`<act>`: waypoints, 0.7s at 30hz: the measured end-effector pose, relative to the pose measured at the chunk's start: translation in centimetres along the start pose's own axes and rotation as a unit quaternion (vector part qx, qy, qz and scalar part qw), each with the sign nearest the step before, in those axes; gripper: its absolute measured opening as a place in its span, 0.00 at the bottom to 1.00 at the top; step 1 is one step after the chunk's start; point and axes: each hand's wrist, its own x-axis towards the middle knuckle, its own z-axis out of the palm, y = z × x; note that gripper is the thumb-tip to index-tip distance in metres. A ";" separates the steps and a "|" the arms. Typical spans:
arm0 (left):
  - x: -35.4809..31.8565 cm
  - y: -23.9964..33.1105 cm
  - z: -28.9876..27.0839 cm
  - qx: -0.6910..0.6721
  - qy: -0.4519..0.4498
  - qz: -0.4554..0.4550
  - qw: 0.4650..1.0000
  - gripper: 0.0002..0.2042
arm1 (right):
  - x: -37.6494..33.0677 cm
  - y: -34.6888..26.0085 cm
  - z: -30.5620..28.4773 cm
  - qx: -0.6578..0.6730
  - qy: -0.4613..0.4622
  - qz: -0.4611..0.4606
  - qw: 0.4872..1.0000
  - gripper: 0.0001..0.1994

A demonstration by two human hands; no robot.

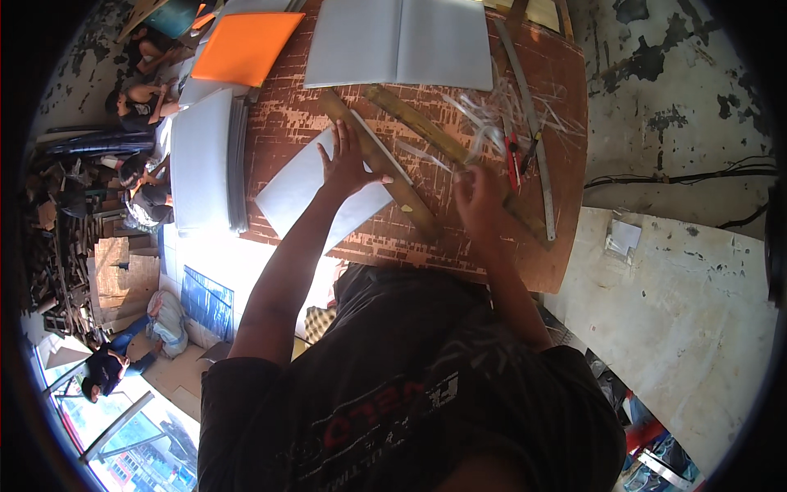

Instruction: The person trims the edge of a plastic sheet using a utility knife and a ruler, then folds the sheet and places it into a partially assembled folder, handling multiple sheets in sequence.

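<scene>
My left hand (pixel 348 164) lies with fingers spread, pressing on a brownish straightedge (pixel 407 199) and a pale grey-white sheet (pixel 299 193) under it. A narrow pale edge of the sheet shows along the straightedge's far side. To the right, the fingers of my right hand (pixel 479 197) are pinched together at the end of a thin pale strip (pixel 423 153). Beneath that hand runs a second worn, yellowish bar (pixel 426 131), slanting across the board. A red cutter (pixel 513 164) and a dark-handled tool (pixel 533 152) lie just beyond my right hand.
Clear plastic offcuts (pixel 557 111) are heaped beside a long metal ruler (pixel 529 115). Grey sheets (pixel 443 45) lie at the far side, an orange stack (pixel 246 49) and another grey stack (pixel 201 164) at left. The brown tabletop (pixel 279 115) is scratched. Several people sit at far left.
</scene>
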 end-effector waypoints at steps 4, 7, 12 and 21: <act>-0.4 0.8 0.0 -0.001 -0.008 -0.020 1.000 0.74 | 3.6 5.9 -4.1 -0.083 0.024 0.093 0.992 0.12; -0.5 1.1 0.1 0.004 -0.009 -0.014 1.000 0.73 | 5.4 8.0 -4.5 -0.144 0.012 0.057 0.988 0.13; -0.1 0.9 0.1 0.013 -0.041 -0.017 0.999 0.72 | 7.6 8.4 -3.6 -0.232 -0.046 0.082 0.968 0.18; 0.1 0.3 0.8 -0.006 -0.042 -0.011 0.999 0.73 | 8.6 10.9 -3.4 -0.254 -0.077 0.143 0.954 0.20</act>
